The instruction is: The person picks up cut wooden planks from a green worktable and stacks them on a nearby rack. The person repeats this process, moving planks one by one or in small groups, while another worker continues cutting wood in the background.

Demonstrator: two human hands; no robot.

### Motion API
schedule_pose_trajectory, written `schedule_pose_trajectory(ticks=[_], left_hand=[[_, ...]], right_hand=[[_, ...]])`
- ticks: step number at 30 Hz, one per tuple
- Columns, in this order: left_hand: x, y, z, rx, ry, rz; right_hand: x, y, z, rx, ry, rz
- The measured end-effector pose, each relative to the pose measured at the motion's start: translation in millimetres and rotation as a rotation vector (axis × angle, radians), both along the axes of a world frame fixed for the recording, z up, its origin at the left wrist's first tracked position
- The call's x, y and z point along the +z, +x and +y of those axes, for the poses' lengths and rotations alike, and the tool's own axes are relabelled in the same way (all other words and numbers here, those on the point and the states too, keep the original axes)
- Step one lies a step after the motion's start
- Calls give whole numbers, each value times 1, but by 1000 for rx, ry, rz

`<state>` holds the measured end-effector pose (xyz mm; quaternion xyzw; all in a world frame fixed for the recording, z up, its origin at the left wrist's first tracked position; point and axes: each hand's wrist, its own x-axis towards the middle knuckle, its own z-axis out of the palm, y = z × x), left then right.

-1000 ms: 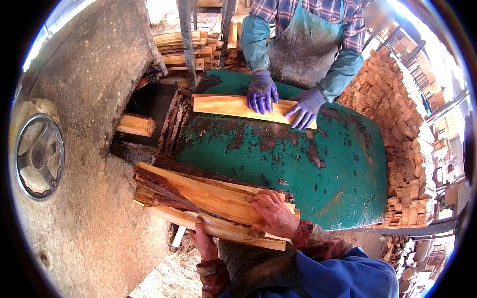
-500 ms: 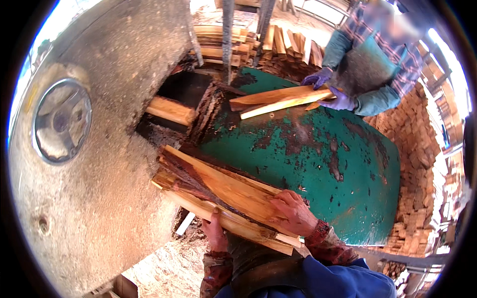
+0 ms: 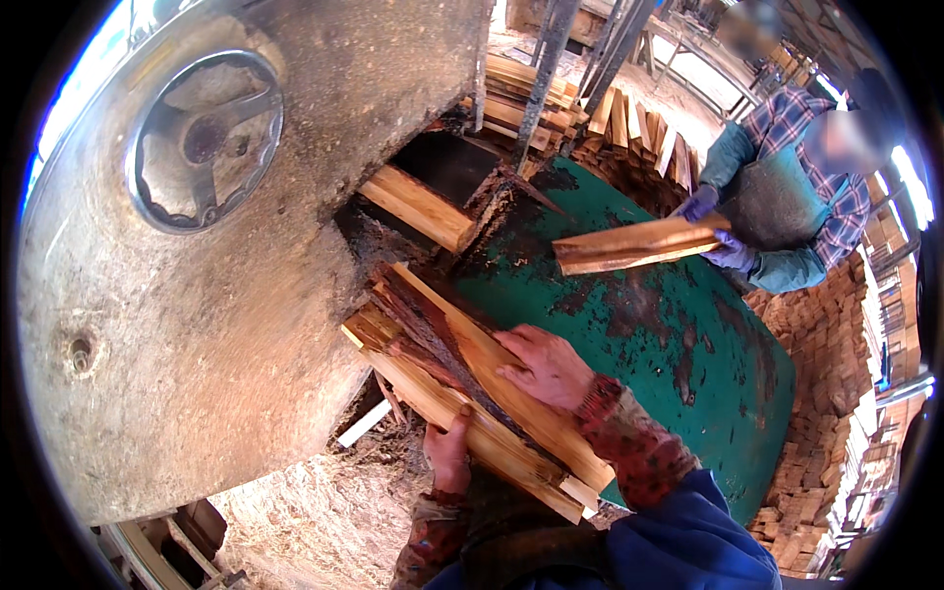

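- Since the earlier frame, the right hand (image 3: 551, 369) had moved from near the close end of the top board (image 3: 551, 428) toward its middle, and the co-worker's two boards (image 3: 634, 246) had come together.
- In the head view, the left hand (image 3: 449, 452) was closed on the lower board (image 3: 511, 467), thumb over its face; its fingers were mostly hidden underneath.
- The right hand lay half curled at the top board's far edge; whether it gripped or only rested could not be told.
- The stack of boards thus lay between the two hands, slanting away to the upper left: pale yellow-orange wood, with rough dark bark along the top board's near edge.
- Beyond the right hand was a green table (image 3: 551, 295), its paint badly worn; farther right, the co-worker's gloved hands held those two boards.
- Up and left of the grip, a squared timber (image 3: 418, 206) lay partly hidden behind the machine panel (image 3: 197, 364) bearing a handwheel (image 3: 205, 140).
- The co-worker's head was blurred.
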<state>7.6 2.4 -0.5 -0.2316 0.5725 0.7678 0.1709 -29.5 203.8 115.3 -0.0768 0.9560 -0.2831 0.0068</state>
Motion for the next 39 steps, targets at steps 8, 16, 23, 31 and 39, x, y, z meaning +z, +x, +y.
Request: schedule_pose_trajectory(ticks=[8, 16, 23, 31, 39], left_hand=[[1, 0, 0, 10, -28, -9], [0, -1, 2, 15, 8, 22], [12, -6, 0, -40, -104, -52], [1, -2, -1, -24, -22, 9], [5, -4, 0, -35, -10, 49]], right_hand=[[-13, -74, -16, 24, -34, 195], [-61, -192, 64, -353, -197, 201], [-89, -234, 67, -373, -488, -358], [-92, -226, 81, -410, -485, -446], [-92, -207, 100, -478, -444, -462]])
